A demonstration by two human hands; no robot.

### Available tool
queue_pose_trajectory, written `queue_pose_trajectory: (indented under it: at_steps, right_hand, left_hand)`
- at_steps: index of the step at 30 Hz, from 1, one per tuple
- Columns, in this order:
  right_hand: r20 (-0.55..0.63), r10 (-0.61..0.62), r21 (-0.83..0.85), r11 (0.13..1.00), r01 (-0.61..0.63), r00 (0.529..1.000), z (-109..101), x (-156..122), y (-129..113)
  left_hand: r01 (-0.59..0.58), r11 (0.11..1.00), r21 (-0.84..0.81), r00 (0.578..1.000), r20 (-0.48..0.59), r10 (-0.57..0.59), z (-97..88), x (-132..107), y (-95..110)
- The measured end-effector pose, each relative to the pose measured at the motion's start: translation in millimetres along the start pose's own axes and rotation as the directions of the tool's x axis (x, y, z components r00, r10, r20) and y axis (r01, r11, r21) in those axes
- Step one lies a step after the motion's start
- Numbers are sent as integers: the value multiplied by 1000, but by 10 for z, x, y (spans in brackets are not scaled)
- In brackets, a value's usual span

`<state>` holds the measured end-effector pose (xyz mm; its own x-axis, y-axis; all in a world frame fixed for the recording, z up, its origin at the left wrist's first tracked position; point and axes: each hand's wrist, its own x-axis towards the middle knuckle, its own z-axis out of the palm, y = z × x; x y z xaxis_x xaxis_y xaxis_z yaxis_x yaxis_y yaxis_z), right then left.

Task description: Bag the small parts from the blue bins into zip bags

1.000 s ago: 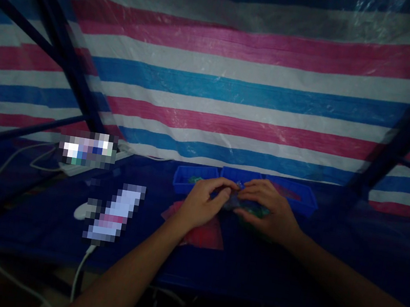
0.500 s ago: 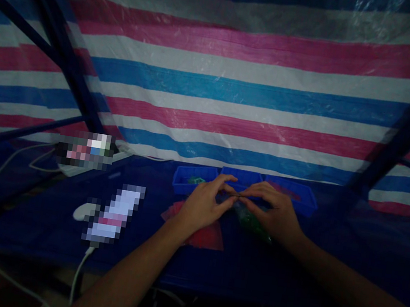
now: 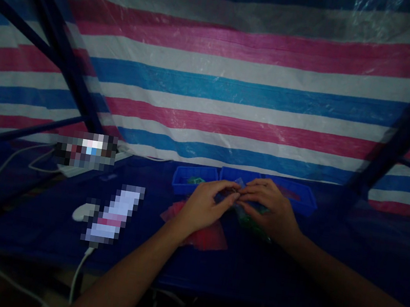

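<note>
My left hand (image 3: 204, 206) and my right hand (image 3: 268, 207) meet fingertip to fingertip over the dark blue table (image 3: 287, 270), both pinched on a small clear item (image 3: 237, 190) I cannot make out in the dim light. Under my right hand lies a green packet (image 3: 253, 226). A red sheet (image 3: 207, 237) lies flat beneath my left wrist. Right behind the hands stands a row of blue trays (image 3: 189, 177), one with something green in it.
A blurred-out device (image 3: 113, 214) with a white cable (image 3: 80, 268) and a small white object (image 3: 79, 212) lie to the left. A power strip (image 3: 74, 168) sits at the back left. A striped tarp (image 3: 238, 91) and dark frame poles (image 3: 56, 31) close off the back.
The fingers of both hands have shifted slightly while staying together in front of the trays. The red sheet shows a little more to the right.
</note>
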<state>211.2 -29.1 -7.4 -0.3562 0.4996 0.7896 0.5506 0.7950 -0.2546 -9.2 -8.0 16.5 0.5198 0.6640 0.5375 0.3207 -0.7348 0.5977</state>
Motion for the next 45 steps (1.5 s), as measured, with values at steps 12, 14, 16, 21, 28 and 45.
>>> queue_pose_trajectory:
  at_steps: [12,14,16,21,28,45]
  right_hand:
    - [-36,187,134,974,-181,982,-5,-25,32]
    - [-45,182,127,976,-175,982,-13,-13,55]
    - [-78,169,66,984,-164,983,-26,2,92]
    - [-3,93,-158,983,-93,996,-5,-5,261]
    - [85,118,-176,979,-102,989,46,-62,305]
    - [60,163,-70,985,-159,985,21,-51,195]
  left_hand:
    - [-54,995,86,998,-26,57,-29,18,-75]
    - [-70,988,134,996,-39,76,-36,18,-106]
    - [-68,976,205,995,-59,82,-52,15,-140]
    - [-38,927,373,997,71,12,-86,-24,-198]
    - [-84,886,456,968,250,-36,-30,-66,-294]
    - [-76,897,436,994,104,34,-72,-8,-218]
